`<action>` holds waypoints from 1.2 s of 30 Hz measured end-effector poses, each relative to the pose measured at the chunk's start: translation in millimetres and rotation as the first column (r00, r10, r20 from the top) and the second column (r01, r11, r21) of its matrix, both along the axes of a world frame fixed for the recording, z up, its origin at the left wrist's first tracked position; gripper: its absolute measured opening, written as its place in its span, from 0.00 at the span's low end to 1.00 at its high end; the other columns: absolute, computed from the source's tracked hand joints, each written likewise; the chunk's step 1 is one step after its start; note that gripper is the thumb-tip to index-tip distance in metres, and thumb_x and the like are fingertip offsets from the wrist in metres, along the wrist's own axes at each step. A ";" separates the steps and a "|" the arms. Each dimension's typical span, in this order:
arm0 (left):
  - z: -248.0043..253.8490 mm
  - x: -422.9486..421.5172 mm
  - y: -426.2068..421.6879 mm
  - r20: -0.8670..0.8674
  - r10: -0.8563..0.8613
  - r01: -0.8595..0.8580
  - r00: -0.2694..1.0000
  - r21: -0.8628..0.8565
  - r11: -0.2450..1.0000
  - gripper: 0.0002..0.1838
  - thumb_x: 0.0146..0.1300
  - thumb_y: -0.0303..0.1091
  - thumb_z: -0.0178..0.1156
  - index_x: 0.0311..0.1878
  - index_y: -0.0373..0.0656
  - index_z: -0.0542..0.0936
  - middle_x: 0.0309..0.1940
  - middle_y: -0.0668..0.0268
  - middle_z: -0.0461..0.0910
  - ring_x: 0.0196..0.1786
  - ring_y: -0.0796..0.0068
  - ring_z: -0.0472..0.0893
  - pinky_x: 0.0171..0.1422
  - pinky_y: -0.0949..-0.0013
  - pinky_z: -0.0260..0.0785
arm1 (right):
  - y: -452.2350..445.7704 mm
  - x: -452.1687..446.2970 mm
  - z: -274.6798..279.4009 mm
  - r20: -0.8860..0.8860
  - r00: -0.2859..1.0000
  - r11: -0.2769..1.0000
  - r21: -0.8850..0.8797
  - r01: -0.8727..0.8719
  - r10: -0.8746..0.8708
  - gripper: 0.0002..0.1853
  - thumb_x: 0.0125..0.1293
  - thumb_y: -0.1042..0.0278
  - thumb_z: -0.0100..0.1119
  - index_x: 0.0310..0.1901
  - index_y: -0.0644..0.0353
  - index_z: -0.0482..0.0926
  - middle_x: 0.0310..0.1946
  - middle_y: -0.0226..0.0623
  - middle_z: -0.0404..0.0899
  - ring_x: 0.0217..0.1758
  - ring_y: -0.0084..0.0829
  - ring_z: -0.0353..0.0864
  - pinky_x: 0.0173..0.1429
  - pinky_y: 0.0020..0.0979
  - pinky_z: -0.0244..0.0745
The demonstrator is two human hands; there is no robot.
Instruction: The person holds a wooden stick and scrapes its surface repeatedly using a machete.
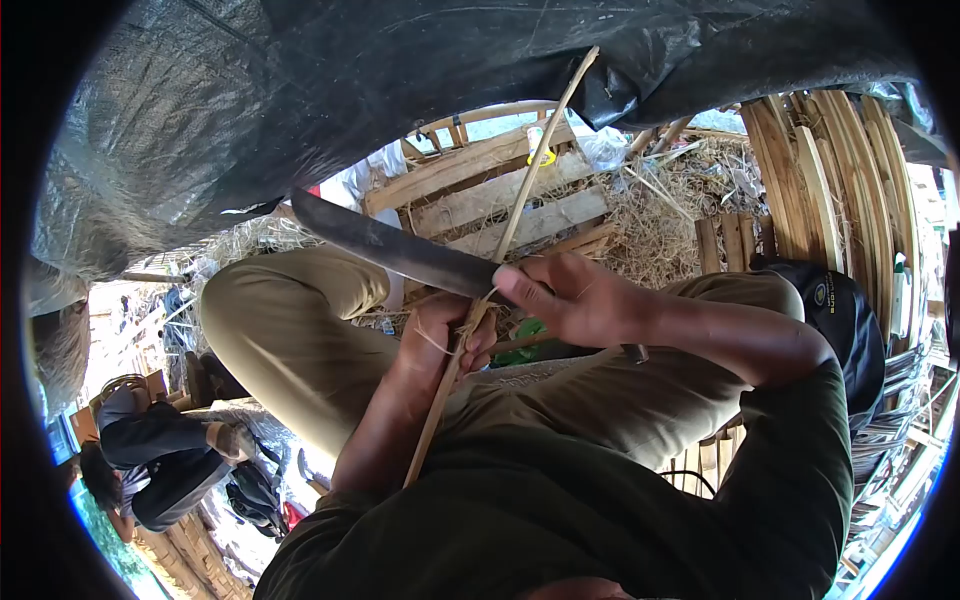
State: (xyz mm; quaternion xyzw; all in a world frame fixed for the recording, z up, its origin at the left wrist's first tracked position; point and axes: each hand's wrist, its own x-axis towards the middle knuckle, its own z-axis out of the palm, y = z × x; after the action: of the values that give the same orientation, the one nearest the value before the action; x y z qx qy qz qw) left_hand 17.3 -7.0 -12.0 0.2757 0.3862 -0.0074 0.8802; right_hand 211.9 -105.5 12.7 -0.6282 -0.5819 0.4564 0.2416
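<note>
A long bamboo strip (530, 180) runs slantwise across my lap, from the dark sheet down to my left forearm. My left hand (445, 330) is closed around it, with frayed fibres hanging at the fingers. In my right hand (580, 300) is a machete (400, 248), its broad dark blade pointing up and to the left. The blade crosses the strip just above my left hand, and my right thumb lies against the strip there. The end of the machete's handle shows below my right wrist.
A black plastic sheet (330, 80) hangs in front. Wooden slats (510, 210) and straw (660, 230) lie beyond my knees. Split wood pieces (830, 180) stand at right, near a black bag (830, 310). Another person (165, 450) sits at lower left.
</note>
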 end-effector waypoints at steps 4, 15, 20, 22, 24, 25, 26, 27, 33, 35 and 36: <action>1.9 3.5 -1.5 -0.025 0.001 -0.001 1.000 0.002 1.000 0.15 0.70 0.39 0.46 0.27 0.46 0.71 0.13 0.73 0.63 0.12 0.82 0.61 0.18 0.75 0.54 | 2.0 -12.7 -6.4 -0.032 0.989 0.984 -0.108 0.142 -0.146 0.29 0.77 0.40 0.50 0.39 0.66 0.79 0.20 0.39 0.77 0.23 0.30 0.79 0.31 0.36 0.74; 0.2 2.5 -2.9 0.013 -0.016 0.016 1.000 -0.004 1.000 0.16 0.72 0.38 0.43 0.38 0.37 0.75 0.14 0.73 0.64 0.12 0.83 0.61 0.15 0.77 0.53 | 6.0 -2.2 -8.9 -0.556 0.693 0.742 -0.669 -0.046 -0.459 0.34 0.74 0.32 0.48 0.35 0.64 0.74 0.12 0.26 0.61 0.10 0.21 0.61 0.14 0.29 0.58; 5.6 6.0 -2.3 -0.020 0.002 -0.001 1.000 0.042 0.999 0.15 0.71 0.40 0.44 0.35 0.40 0.74 0.14 0.73 0.63 0.13 0.83 0.60 0.16 0.77 0.53 | 7.8 -9.8 -10.0 -0.337 0.866 0.849 -0.502 0.166 -0.369 0.33 0.73 0.33 0.52 0.37 0.65 0.79 0.14 0.27 0.66 0.11 0.24 0.65 0.16 0.31 0.60; 1.1 3.1 -4.2 -0.048 0.025 -0.023 0.999 0.049 0.999 0.15 0.71 0.41 0.44 0.32 0.43 0.73 0.14 0.73 0.63 0.13 0.83 0.61 0.16 0.76 0.53 | 8.0 -9.5 -3.1 -0.247 0.936 0.901 -0.413 0.131 -0.250 0.32 0.73 0.35 0.53 0.37 0.65 0.80 0.15 0.29 0.69 0.13 0.26 0.68 0.19 0.34 0.64; 4.8 5.2 -4.1 -0.081 0.011 -0.005 0.997 0.075 0.997 0.16 0.71 0.42 0.44 0.29 0.45 0.71 0.14 0.73 0.63 0.13 0.83 0.61 0.16 0.76 0.54 | 2.7 -18.8 -10.6 -0.197 0.949 0.956 -0.210 0.204 -0.246 0.31 0.74 0.37 0.54 0.35 0.66 0.80 0.15 0.33 0.71 0.16 0.27 0.71 0.24 0.37 0.66; 6.1 6.0 -4.6 -0.099 0.004 0.005 0.995 0.086 0.996 0.16 0.71 0.42 0.44 0.28 0.46 0.70 0.13 0.72 0.64 0.13 0.82 0.61 0.16 0.76 0.54 | -0.1 -23.7 -13.0 -0.172 0.953 0.967 -0.104 0.233 -0.248 0.31 0.75 0.39 0.54 0.34 0.67 0.81 0.16 0.35 0.72 0.18 0.28 0.73 0.26 0.38 0.67; 3.7 4.6 -4.6 -0.077 -0.017 0.024 0.997 0.091 0.996 0.17 0.71 0.42 0.44 0.27 0.47 0.70 0.13 0.72 0.64 0.13 0.82 0.61 0.16 0.76 0.54 | -1.9 -26.6 -13.9 -0.133 0.957 0.966 -0.056 0.252 -0.258 0.30 0.75 0.42 0.55 0.32 0.69 0.80 0.16 0.39 0.73 0.19 0.31 0.76 0.28 0.38 0.71; -0.7 2.0 -3.6 -0.054 -0.037 0.042 0.998 0.097 0.994 0.17 0.70 0.42 0.44 0.25 0.47 0.70 0.13 0.72 0.64 0.13 0.82 0.61 0.16 0.76 0.54 | -2.2 -28.9 -12.5 -0.094 0.959 0.963 -0.006 0.268 -0.268 0.29 0.74 0.45 0.56 0.31 0.71 0.79 0.16 0.43 0.74 0.20 0.35 0.80 0.29 0.39 0.74; -8.3 -1.0 -2.7 -0.005 -0.055 0.056 0.998 0.109 0.992 0.18 0.69 0.42 0.44 0.22 0.48 0.69 0.12 0.72 0.63 0.12 0.81 0.61 0.16 0.76 0.54 | -2.1 -27.3 1.2 -0.164 0.949 0.961 0.030 0.277 -0.268 0.27 0.75 0.52 0.57 0.28 0.72 0.77 0.16 0.50 0.75 0.23 0.42 0.83 0.33 0.41 0.76; -5.8 2.7 -3.9 -0.034 -0.054 0.058 0.998 0.116 0.992 0.18 0.69 0.41 0.44 0.22 0.47 0.69 0.12 0.72 0.63 0.12 0.81 0.61 0.15 0.76 0.54 | -3.2 -26.6 -6.6 -0.179 0.949 0.962 0.037 0.272 -0.261 0.26 0.75 0.51 0.56 0.30 0.72 0.78 0.15 0.48 0.75 0.20 0.39 0.80 0.30 0.41 0.75; -0.8 4.6 -4.3 -0.050 -0.056 0.061 0.997 0.118 0.991 0.18 0.69 0.41 0.44 0.23 0.46 0.70 0.12 0.71 0.63 0.11 0.81 0.61 0.15 0.76 0.54 | -1.2 -25.6 -11.7 -0.169 0.954 0.967 0.007 0.254 -0.249 0.26 0.75 0.51 0.56 0.33 0.72 0.79 0.15 0.46 0.74 0.17 0.38 0.78 0.27 0.41 0.74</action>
State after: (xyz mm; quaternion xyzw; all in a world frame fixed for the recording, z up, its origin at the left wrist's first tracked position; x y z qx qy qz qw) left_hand 21.9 -11.3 -12.8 0.3386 0.3983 -0.0166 0.8523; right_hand 186.3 -106.7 1.0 -0.6533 -0.4813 0.4645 0.3547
